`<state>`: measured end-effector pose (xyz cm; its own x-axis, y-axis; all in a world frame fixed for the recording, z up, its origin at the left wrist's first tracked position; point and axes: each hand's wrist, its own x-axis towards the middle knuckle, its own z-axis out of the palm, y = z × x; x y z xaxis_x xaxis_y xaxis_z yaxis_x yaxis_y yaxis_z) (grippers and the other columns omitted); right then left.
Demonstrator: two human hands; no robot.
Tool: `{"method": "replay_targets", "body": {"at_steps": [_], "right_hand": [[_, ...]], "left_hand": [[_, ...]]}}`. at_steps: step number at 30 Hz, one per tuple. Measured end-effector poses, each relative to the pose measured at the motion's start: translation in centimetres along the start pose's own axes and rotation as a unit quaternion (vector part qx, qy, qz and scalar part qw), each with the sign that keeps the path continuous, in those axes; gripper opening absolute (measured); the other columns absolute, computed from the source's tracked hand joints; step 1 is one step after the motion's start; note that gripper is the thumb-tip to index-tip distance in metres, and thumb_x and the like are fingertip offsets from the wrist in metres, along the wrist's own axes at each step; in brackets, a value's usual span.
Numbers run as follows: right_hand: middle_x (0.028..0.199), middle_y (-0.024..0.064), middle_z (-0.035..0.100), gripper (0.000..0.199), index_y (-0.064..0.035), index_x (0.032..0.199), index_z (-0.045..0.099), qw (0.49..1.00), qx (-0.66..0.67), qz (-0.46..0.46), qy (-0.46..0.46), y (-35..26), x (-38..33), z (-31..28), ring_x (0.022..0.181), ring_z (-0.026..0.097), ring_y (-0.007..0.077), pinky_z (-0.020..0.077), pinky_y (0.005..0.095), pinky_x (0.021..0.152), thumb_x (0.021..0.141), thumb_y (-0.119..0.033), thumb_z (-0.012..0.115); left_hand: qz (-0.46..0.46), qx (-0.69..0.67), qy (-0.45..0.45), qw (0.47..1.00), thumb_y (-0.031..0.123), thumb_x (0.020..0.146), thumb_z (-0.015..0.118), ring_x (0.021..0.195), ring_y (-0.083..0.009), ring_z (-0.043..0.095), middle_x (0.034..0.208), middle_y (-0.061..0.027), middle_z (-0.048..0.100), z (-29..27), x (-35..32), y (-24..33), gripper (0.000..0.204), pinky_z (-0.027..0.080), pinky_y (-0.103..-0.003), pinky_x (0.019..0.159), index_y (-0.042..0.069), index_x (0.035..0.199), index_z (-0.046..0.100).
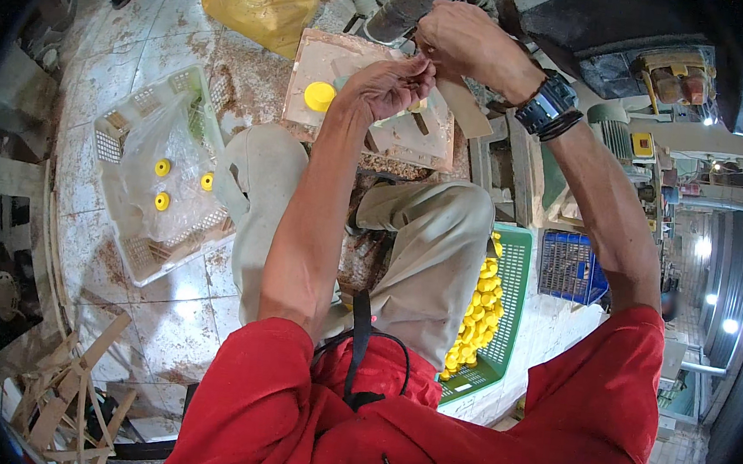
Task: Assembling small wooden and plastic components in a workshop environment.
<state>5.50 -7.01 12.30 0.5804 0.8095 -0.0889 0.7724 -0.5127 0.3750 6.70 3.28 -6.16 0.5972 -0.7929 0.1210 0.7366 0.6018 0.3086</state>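
My left hand [389,86] is closed, palm turned up, its fingertips pinched beside my right hand [463,38]. The right hand is also closed, its fingers curled downward. The fingertips meet over a pale board [435,141], and whatever they pinch is too small or hidden to make out. On the board, left of my left hand, sits a yellow round piece [318,96]. Another yellow piece [417,106] shows partly beneath that hand. A dark cylindrical machine part [409,10] rises just beyond the hands.
A pale plastic crate [130,244] at left holds a clear bag with three yellow pieces [163,167]. Beside my right leg, a green crate [515,287] holds many yellow pieces [481,306]. Farther right stands a blue crate [571,267]. Wood strips [80,384] lie lower left; a yellow sack [267,6] lies ahead.
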Motion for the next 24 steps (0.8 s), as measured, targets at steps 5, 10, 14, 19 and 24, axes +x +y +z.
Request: {"method": "replay_targets", "body": {"at_steps": [5, 10, 14, 19, 24], "right_hand": [[0.091, 0.0117, 0.061, 0.018, -0.0052, 0.091, 0.060, 0.999, -0.007, 0.005, 0.034, 0.3, -0.2, 0.4, 0.094, 0.061, 0.0319, 0.0495, 0.0401, 0.082, 0.076, -0.009, 0.067], [0.091, 0.0131, 0.065, 0.009, -0.0042, 0.084, 0.065, 0.985, 0.023, 0.120, -0.119, 0.4, 0.9, 0.3, 0.090, 0.062, 0.0344, 0.0502, 0.0422, 0.076, 0.077, -0.008, 0.067], [0.095, 0.0143, 0.065, 0.017, -0.0027, 0.096, 0.065, 0.983, -0.025, 0.137, -0.124, 0.7, 1.6, 0.2, 0.095, 0.063, 0.0309, 0.0478, 0.0409, 0.082, 0.081, -0.011, 0.062], [0.085, 0.0137, 0.056, 0.012, -0.0038, 0.090, 0.057, 0.990, -0.022, 0.112, 0.078, 1.3, 1.3, 1.9, 0.089, 0.055, 0.0313, 0.0404, 0.0435, 0.080, 0.083, -0.013, 0.054], [0.084, 0.0145, 0.055, 0.009, -0.0038, 0.083, 0.056, 0.968, -0.057, 0.166, 0.177, 2.1, 3.1, 4.7, 0.086, 0.053, 0.0329, 0.0402, 0.0447, 0.077, 0.084, -0.012, 0.051]], "left_hand": [[0.014, -0.033, -0.015, 0.999, 0.019, 0.095, 0.065, 0.082, -0.0144, 0.056, 0.092, -0.0039, 0.060, 0.6, 0.0, 0.0, 0.016, 0.050, -0.023, 0.071, 0.003, 0.098, 0.062], [0.068, 0.017, 0.070, 0.995, 0.015, 0.094, 0.067, 0.080, -0.0156, 0.058, 0.091, -0.0055, 0.063, 1.5, -0.2, -0.3, 0.017, 0.051, -0.027, 0.072, 0.000, 0.102, 0.064], [0.146, 0.113, 0.139, 0.973, 0.016, 0.091, 0.071, 0.075, -0.0153, 0.060, 0.087, -0.0068, 0.066, 2.9, -0.6, -1.4, 0.021, 0.051, -0.028, 0.071, -0.003, 0.097, 0.068], [0.188, 0.351, 0.288, 0.871, 0.019, 0.087, 0.075, 0.076, -0.0158, 0.063, 0.085, -0.0058, 0.069, 5.4, -0.5, -3.4, 0.023, 0.050, -0.029, 0.071, -0.004, 0.091, 0.069], [0.283, 0.668, 0.317, 0.610, 0.008, 0.081, 0.071, 0.080, -0.0264, 0.066, 0.087, -0.0079, 0.069, 6.6, -0.7, -4.9, 0.017, 0.051, -0.036, 0.073, 0.001, 0.096, 0.069]]}}
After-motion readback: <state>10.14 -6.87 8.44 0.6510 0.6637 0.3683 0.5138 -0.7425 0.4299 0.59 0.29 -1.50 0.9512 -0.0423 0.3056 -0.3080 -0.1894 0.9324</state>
